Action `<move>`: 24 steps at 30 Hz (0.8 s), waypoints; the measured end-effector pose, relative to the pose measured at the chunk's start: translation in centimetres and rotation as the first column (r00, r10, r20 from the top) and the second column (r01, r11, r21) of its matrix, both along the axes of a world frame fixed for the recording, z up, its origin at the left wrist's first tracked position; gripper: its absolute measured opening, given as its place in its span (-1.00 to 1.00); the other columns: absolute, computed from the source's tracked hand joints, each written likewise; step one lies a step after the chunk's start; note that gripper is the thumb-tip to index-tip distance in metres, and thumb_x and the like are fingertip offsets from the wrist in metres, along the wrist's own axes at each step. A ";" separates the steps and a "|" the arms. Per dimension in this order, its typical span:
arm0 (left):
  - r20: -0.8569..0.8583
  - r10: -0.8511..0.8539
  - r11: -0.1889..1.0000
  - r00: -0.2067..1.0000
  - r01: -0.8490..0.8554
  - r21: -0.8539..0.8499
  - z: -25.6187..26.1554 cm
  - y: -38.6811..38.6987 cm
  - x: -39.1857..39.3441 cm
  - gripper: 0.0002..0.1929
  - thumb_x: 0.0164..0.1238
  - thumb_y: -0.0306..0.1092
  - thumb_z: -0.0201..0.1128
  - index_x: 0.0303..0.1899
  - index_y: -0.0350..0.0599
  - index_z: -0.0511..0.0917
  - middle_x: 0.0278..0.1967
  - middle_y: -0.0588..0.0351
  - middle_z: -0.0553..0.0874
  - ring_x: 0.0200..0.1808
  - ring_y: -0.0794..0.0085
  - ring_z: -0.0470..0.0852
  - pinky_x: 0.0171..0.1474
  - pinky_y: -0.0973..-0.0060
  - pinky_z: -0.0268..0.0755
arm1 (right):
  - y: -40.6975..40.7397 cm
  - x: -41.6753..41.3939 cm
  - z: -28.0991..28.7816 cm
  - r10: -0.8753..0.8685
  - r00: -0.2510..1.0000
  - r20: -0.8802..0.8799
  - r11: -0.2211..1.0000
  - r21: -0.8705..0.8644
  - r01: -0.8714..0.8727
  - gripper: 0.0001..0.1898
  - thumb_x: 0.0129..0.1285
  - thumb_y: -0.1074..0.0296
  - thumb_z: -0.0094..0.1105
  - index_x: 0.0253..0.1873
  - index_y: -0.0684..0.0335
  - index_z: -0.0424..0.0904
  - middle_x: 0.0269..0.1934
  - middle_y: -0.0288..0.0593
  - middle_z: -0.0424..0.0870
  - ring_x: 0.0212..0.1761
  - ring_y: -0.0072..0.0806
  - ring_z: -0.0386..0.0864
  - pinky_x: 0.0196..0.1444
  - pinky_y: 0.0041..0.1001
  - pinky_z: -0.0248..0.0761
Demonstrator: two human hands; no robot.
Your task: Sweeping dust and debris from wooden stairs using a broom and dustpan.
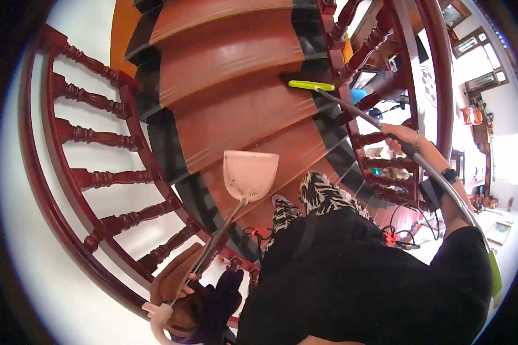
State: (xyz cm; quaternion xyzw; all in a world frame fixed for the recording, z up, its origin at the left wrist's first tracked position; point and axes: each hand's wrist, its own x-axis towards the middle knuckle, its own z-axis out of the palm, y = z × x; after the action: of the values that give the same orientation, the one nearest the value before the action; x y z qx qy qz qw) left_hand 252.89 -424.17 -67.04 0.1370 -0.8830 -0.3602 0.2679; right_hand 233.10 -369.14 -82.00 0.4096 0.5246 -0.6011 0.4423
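Note:
With my right hand (399,138) I grip the long metal handle of a broom or floor squeegee; its lime-green head (311,85) rests at the right side of a stair tread, by the balusters. My left hand (187,286) is closed on the thin handle of a long-handled dustpan. The pale pink dustpan pan (250,174) is over the reddish-brown steps, ahead of my feet, with dark specks near its back edge. Whether it touches the step cannot be told. The handle's curved pink end (157,317) shows below my left hand.
The curved staircase (237,103) has black side borders. Dark red wooden balustrades line the left (99,179) and right (442,77). Brown and dark cloths (172,276) hang over the left rail near my left hand. A furnished room lies beyond the right balustrade.

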 end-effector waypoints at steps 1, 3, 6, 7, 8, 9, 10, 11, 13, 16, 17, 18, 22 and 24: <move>0.074 -0.063 0.993 0.995 0.070 -0.095 1.0 0.4 0.3 -0.40 0.07 -0.12 0.24 0.03 -0.36 0.26 -0.15 -0.14 0.50 -0.19 0.29 0.51 0.14 0.09 0.24 | -0.3 0.5 0.2 -0.015 1.000 0.015 0.999 -0.048 0.016 -0.81 0.23 0.16 -0.03 -0.15 -0.08 0.18 -0.61 -0.43 0.30 -0.71 -0.80 0.22 -0.78 -0.80 0.11; -0.318 0.226 0.935 0.921 -0.113 0.337 -1.8 4.3 -2.6 -0.76 0.12 -0.32 0.06 -0.25 -0.26 0.29 -0.38 -0.17 0.46 -0.44 0.17 0.47 -0.19 0.24 0.39 | -1.5 1.2 1.1 0.063 0.997 -0.047 0.997 -0.047 -0.066 -0.82 0.24 0.14 -0.04 -0.15 -0.07 0.19 -0.62 -0.43 0.29 -0.71 -0.81 0.21 -0.79 -0.80 0.06; -0.045 0.097 0.870 0.994 -0.063 0.489 -5.6 3.7 -3.4 -0.84 0.08 -0.45 0.04 -0.29 -0.28 0.35 -0.49 -0.13 0.48 -0.51 0.15 0.52 -0.37 0.33 0.50 | -2.1 2.0 1.6 0.138 0.989 -0.045 0.988 -0.060 -0.140 -0.83 0.27 0.11 -0.10 -0.13 -0.02 0.25 -0.64 -0.46 0.26 -0.73 -0.82 0.16 -0.79 -0.78 0.05; 0.031 0.083 0.827 0.996 -0.087 0.556 -6.6 4.0 -2.6 -0.80 0.06 -0.46 0.07 -0.25 -0.32 0.38 -0.48 -0.10 0.50 -0.50 0.19 0.54 -0.38 0.37 0.50 | -2.6 2.3 2.3 0.153 0.986 -0.071 0.984 -0.084 -0.159 -0.82 0.27 0.12 -0.11 -0.10 -0.02 0.26 -0.64 -0.47 0.24 -0.73 -0.82 0.15 -0.79 -0.78 0.05; 0.110 0.050 0.772 0.993 -0.108 0.627 -6.4 5.5 -4.1 -0.75 0.03 -0.47 0.09 -0.21 -0.36 0.40 -0.47 -0.06 0.52 -0.49 0.24 0.56 -0.39 0.41 0.51 | -3.0 2.7 2.9 0.205 0.977 -0.058 0.975 -0.077 -0.209 -0.78 0.27 0.15 -0.14 -0.01 -0.05 0.26 -0.63 -0.46 0.24 -0.72 -0.81 0.14 -0.79 -0.78 0.05; 0.076 0.174 0.624 0.982 -0.169 0.763 -6.4 8.5 -5.8 -0.70 0.01 -0.48 0.11 -0.17 -0.40 0.43 -0.45 -0.02 0.55 -0.49 0.32 0.57 -0.39 0.48 0.50 | -2.7 3.2 2.9 0.249 0.965 -0.077 0.960 -0.112 -0.257 -0.70 0.27 0.17 -0.15 0.10 -0.14 0.23 -0.61 -0.43 0.25 -0.72 -0.79 0.15 -0.77 -0.79 0.07; 0.102 -0.145 0.885 0.984 0.083 0.459 -6.4 9.0 -7.2 -0.67 0.10 -0.48 0.01 -0.06 -0.40 0.38 -0.33 -0.01 0.55 -0.39 0.43 0.54 -0.30 0.58 0.45 | -2.5 3.7 2.7 0.240 0.970 -0.047 0.955 -0.166 -0.244 -0.65 0.27 0.18 -0.14 0.15 -0.18 0.18 -0.60 -0.41 0.26 -0.72 -0.79 0.16 -0.77 -0.79 0.07; 0.209 -0.280 0.887 0.937 0.169 0.429 -6.9 9.2 -8.0 -0.63 0.10 -0.47 0.02 -0.02 -0.38 0.38 -0.29 0.00 0.56 -0.34 0.45 0.54 -0.29 0.62 0.44 | -2.4 4.2 2.6 0.230 0.973 -0.016 0.949 -0.218 -0.228 -0.60 0.27 0.18 -0.14 0.21 -0.21 0.13 -0.60 -0.40 0.26 -0.72 -0.78 0.17 -0.77 -0.79 0.07; 0.367 -0.413 0.756 0.834 0.089 0.648 -9.3 9.3 -9.1 -0.55 -0.01 -0.42 0.15 0.01 -0.34 0.41 -0.31 0.01 0.60 -0.30 0.41 0.56 -0.34 0.61 0.44 | -3.1 5.5 2.9 0.207 0.978 0.025 0.970 -0.135 -0.202 -0.65 0.25 0.22 -0.13 0.15 -0.10 0.21 -0.65 -0.45 0.20 -0.74 -0.80 0.13 -0.79 -0.81 0.02; 0.388 -0.385 0.541 0.837 -0.136 0.830 -15.9 6.7 -6.5 -0.63 0.09 -0.43 0.13 -0.02 -0.31 0.42 -0.33 0.02 0.60 -0.23 0.38 0.56 -0.26 0.57 0.45 | -3.5 6.5 4.3 0.264 0.963 0.056 0.940 -0.240 -0.244 -0.60 0.26 0.21 -0.11 0.20 -0.12 0.16 -0.62 -0.44 0.21 -0.73 -0.79 0.13 -0.78 -0.80 0.04; 0.408 -0.373 0.611 0.833 -0.111 0.784 -16.2 7.6 -6.3 -0.65 0.12 -0.41 0.12 -0.03 -0.32 0.41 -0.35 0.01 0.60 -0.23 0.36 0.56 -0.24 0.54 0.45 | -3.3 7.0 4.4 0.252 0.965 0.067 0.934 -0.279 -0.224 -0.58 0.27 0.22 -0.12 0.23 -0.12 0.14 -0.62 -0.43 0.21 -0.72 -0.80 0.14 -0.78 -0.81 0.04; 0.429 -0.358 0.675 0.830 -0.088 0.733 -16.8 8.3 -6.1 -0.67 0.16 -0.40 0.11 -0.04 -0.33 0.41 -0.37 0.01 0.59 -0.24 0.34 0.57 -0.23 0.52 0.46 | -3.4 6.9 5.3 0.276 0.959 0.067 0.911 -0.337 -0.238 -0.52 0.29 0.25 -0.14 0.29 -0.16 0.05 -0.62 -0.41 0.21 -0.72 -0.81 0.15 -0.78 -0.82 0.05; 0.237 -0.311 0.499 0.920 -0.055 0.865 -18.2 9.5 -5.0 -0.72 0.22 -0.39 0.06 -0.08 -0.33 0.42 -0.41 0.01 0.58 -0.25 0.33 0.57 -0.20 0.50 0.45 | -2.3 6.0 7.2 0.395 0.918 0.034 0.842 -0.413 -0.347 -0.47 0.29 0.31 -0.17 0.33 -0.13 -0.06 -0.60 -0.40 0.27 -0.72 -0.79 0.17 -0.79 -0.78 0.09; 0.285 -0.286 0.620 0.915 -0.050 0.783 -15.3 12.0 -5.5 -0.74 0.27 -0.36 -0.01 -0.10 -0.33 0.43 -0.41 0.01 0.57 -0.23 0.33 0.57 -0.17 0.51 0.43 | -2.1 4.4 9.0 0.407 0.912 0.040 0.830 -0.433 -0.352 -0.48 0.29 0.33 -0.18 0.33 -0.09 -0.03 -0.61 -0.40 0.27 -0.72 -0.78 0.17 -0.79 -0.78 0.09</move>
State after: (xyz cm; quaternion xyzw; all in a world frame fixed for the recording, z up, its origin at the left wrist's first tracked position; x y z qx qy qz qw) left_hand 247.43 -412.14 -82.30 0.2467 -0.6823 -0.6879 -0.0202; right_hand 237.47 -371.19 -72.97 0.2315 0.4250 -0.5708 0.6633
